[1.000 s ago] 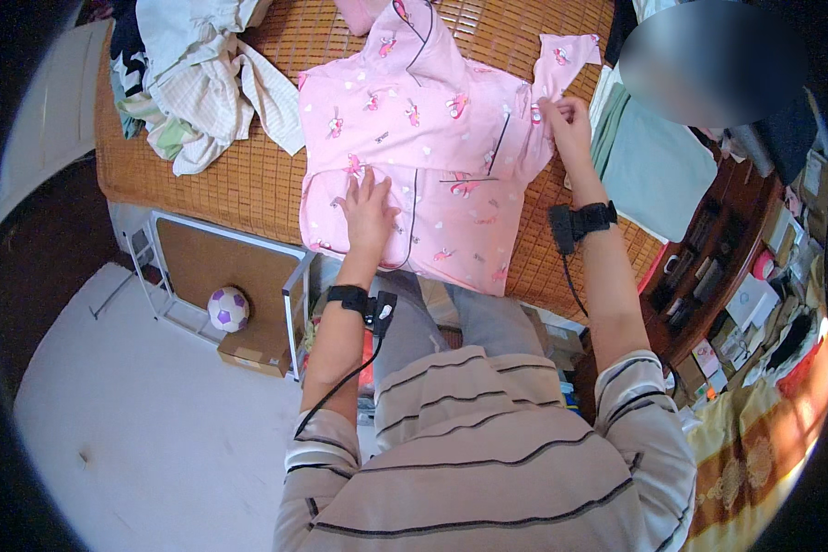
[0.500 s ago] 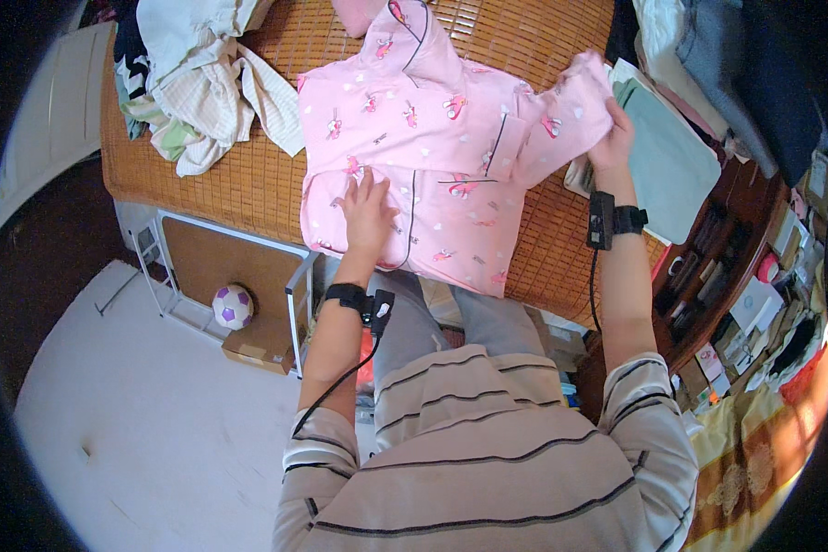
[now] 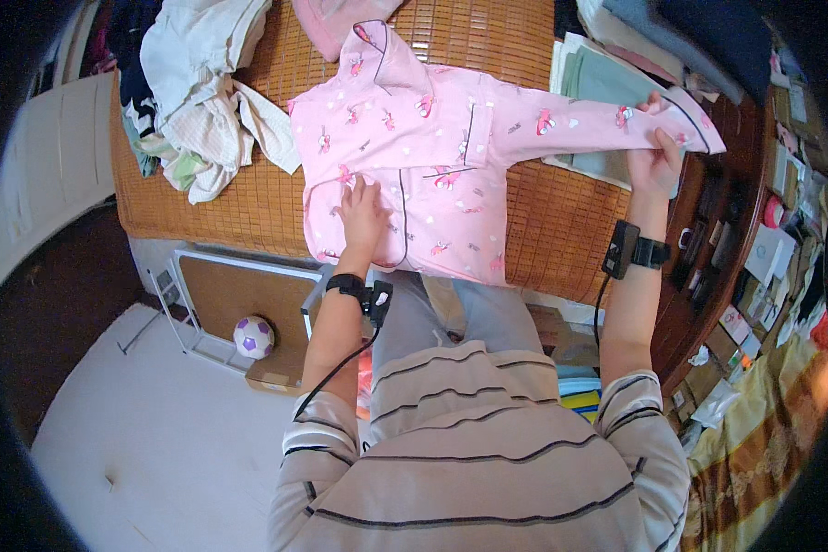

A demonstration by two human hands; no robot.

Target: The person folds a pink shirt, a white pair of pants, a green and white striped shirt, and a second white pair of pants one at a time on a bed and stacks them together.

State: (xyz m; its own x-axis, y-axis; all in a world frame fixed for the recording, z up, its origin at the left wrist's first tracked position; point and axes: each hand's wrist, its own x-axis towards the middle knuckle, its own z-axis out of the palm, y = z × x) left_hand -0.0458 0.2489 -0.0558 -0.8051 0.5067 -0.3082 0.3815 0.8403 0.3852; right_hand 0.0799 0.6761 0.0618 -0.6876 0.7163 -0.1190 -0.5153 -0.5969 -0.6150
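A pink pajama top point(image 3: 405, 189) with red-and-white prints and dark piping lies spread on a woven bamboo mat point(image 3: 561, 248). My left hand point(image 3: 364, 216) rests on the body of the top at its left, fingers spread and palm down. Out to the right, my right hand point(image 3: 655, 156) grips the sleeve near its cuff, thumb in front and fingertips behind the cloth. That sleeve is drawn out straight to the right, its piped cuff reaching past my hand. The collar points away from me.
White and cream clothes point(image 3: 207, 101) are heaped at the far left. Another pink cloth point(image 3: 336, 23) lies beyond the collar. Folded pale green cloth point(image 3: 591, 78) sits under the stretched sleeve, beside a dark wooden shelf point(image 3: 708, 230). A purple-and-white ball point(image 3: 253, 338) is at lower left.
My right hand has moved right with the cuff, pulling the bunched sleeve out straight. My left hand stays on the top. The whole view has shifted slightly.
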